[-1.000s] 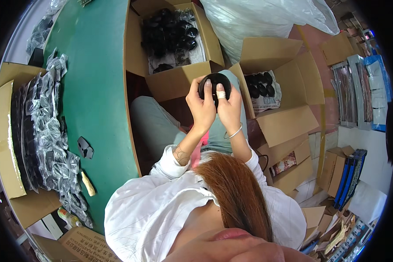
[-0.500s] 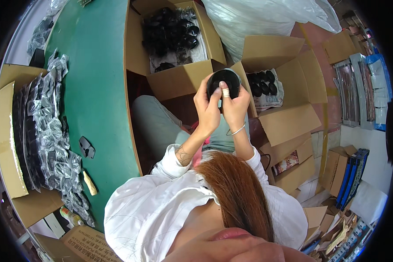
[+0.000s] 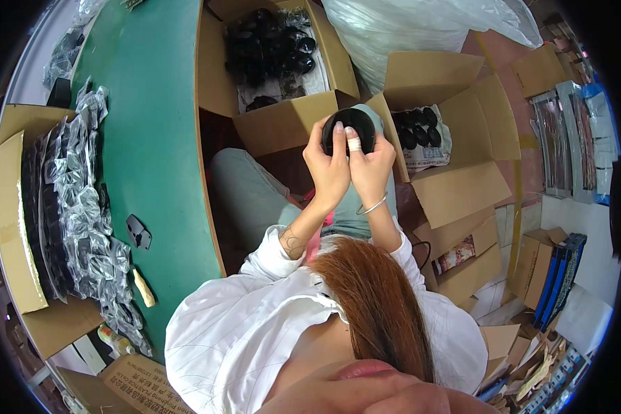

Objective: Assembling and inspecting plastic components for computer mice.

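Between my two hands I hold a black, glossy, rounded plastic part above my lap. My left hand wraps round its left side, the thumb lying on the part's face. On the other side my right hand grips it, and its thumb, with a pale wrap on it, presses beside the left thumb. The palms hide the part's lower end. Just right of my hands, several black oval parts lie on a paper-lined layer in an open carton.
A second carton ahead holds many black parts. At left, the green table bears a small black piece, a tan-handled object and a carton of plastic-wrapped pieces. Clear plastic sheeting lies beyond.
My left thumb has shifted up along the black part, now side by side with the right thumb. The part has tilted and moved slightly left. Both hands keep their hold.
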The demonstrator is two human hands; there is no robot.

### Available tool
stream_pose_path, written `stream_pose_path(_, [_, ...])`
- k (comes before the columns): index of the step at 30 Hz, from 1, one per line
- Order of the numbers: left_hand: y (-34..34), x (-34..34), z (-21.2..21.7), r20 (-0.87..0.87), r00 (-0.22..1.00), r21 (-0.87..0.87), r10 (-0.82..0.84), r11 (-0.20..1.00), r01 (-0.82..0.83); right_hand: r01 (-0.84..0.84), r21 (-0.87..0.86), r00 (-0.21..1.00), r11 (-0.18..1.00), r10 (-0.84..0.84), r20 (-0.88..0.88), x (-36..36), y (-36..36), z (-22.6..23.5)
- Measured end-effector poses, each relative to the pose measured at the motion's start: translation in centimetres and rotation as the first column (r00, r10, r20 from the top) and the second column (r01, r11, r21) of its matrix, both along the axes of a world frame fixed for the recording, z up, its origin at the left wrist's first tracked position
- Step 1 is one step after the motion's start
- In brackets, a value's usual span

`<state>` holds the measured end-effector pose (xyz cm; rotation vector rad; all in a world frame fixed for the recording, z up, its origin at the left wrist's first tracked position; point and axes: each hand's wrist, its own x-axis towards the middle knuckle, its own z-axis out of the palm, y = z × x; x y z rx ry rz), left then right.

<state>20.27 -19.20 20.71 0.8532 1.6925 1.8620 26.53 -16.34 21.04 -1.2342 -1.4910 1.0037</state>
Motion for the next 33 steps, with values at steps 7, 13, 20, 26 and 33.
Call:
stream_pose_path(7, [-0.1,-0.5,-0.3,-0.035,0.998,0.062,0.054,0.997,-0.052,0.01,0.01,0.995,1.0,-0.009,-0.1,-1.0,-0.6,0.5])
stream_pose_path(13, [-0.4,0.1,0.1,0.018,0.998,0.101,0.055,0.993,-0.056,0.003,-0.03,0.984,1.0,-0.008,-0.178,-0.6,-0.6,-0.3])
stream_pose_path(20, [-0.3,0.2,1.0,0.243,0.96,0.09,-0.136,0.989,0.117,0.047,0.034,0.992,0.998,-0.043,-0.116,0.8,0.4,-0.6])
stream_pose_path(26, [-0.3,0.0,1.1,0.356,0.913,0.068,-0.198,0.98,0.186,0.025,0.059,0.992,0.998,-0.018,-0.122,0.9,0.3,-0.4])
stream_pose_path(33, [-0.4,-0.1,0.8,0.274,0.938,0.083,-0.212,0.977,0.197,0.043,-0.013,0.988,0.999,-0.045,-0.148,1.0,0.0,0.2])
